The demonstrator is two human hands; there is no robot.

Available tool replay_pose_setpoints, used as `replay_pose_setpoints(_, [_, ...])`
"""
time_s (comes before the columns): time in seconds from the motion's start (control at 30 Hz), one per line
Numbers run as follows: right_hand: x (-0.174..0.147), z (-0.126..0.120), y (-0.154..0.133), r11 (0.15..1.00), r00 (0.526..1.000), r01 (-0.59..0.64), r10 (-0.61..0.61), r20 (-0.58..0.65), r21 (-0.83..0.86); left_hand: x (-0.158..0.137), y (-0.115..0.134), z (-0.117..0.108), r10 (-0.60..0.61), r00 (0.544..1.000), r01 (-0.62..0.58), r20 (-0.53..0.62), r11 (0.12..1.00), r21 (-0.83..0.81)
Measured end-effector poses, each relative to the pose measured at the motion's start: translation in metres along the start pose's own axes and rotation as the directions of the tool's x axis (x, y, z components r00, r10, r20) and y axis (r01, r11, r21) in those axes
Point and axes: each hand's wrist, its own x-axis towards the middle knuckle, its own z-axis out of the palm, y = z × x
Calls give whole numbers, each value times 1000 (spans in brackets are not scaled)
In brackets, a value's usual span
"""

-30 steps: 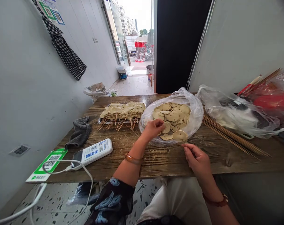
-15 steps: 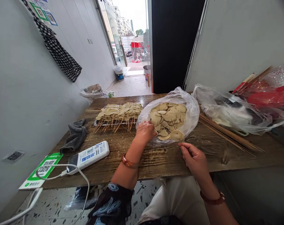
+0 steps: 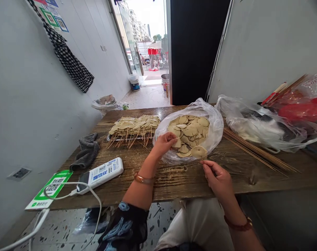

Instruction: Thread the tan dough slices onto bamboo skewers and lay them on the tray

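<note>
My right hand (image 3: pixel 218 177) pinches a thin wooden skewer, with a round pale beige slice (image 3: pixel 198 152) threaded on it above my fingertips. At the left side of an open clear plastic bag (image 3: pixel 214 134), my left hand (image 3: pixel 165 143) is closed, thumb and fingers pinching a flat beige slice (image 3: pixel 177 142). Many loose slices of the same kind (image 3: pixel 191 129) fill the bag. To the left of the bag, a tray holds stacked skewered slices (image 3: pixel 134 123), their sticks pointing toward me.
A bundle of bare skewers (image 3: pixel 257 150) lies right of the bag, beside crumpled plastic bags (image 3: pixel 252 122). A grey cloth (image 3: pixel 85 150), a white power bank (image 3: pixel 102 174) with a cable, and a green QR-code card (image 3: pixel 50 190) occupy the left of the wooden table (image 3: pixel 184 184).
My left hand has lifted slightly and moved right, and a slice now shows between its fingers. My right hand stays nearly in place with the skewer. The view has shifted slightly.
</note>
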Motion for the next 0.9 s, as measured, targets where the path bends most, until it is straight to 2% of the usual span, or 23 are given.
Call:
replay_pose_setpoints(0.2, [0, 1, -1, 1000, 999, 22, -22, -26, 7, -4, 2, 11, 7, 993, 5, 122, 996, -94])
replay_pose_setpoints(0.33, [0, 1, -1, 1000, 999, 21, -21, -30, -3, -8, 5, 19, -3, 972, 29, 235, 994, -107])
replay_pose_setpoints(0.4, [1, 1, 0, 1000, 999, 17, -17, -34, -5, -8, 5, 22, -17, 968, 54, 251, 989, -140])
replay_pose_setpoints(0.53, [1, 0, 2, 1000, 1000, 12, -12, -9, 1, -6, 1, 22, -56, 984, 109, 170, 942, -317])
replay_pose_setpoints(0.67, [0, 1, 4, 1000, 1000, 8, -8, 5, -1, -3, -4, 16, -107, 989, 148, 106, 813, -563])
replay_pose_setpoints(0.73, [0, 1, 4, 1000, 1000, 9, -9, -1, -4, -2, -6, 15, -128, 987, 163, 101, 761, -628])
replay_pose_setpoints(0.8, [0, 1, 4, 1000, 1000, 15, -15, -2, -3, -1, -7, 14, -130, 988, 157, 90, 756, -636])
replay_pose_setpoints(0.9, [0, 1, 3, 1000, 1000, 25, -25, 4, 1, -1, -5, 15, -58, 998, 67, 34, 816, -574])
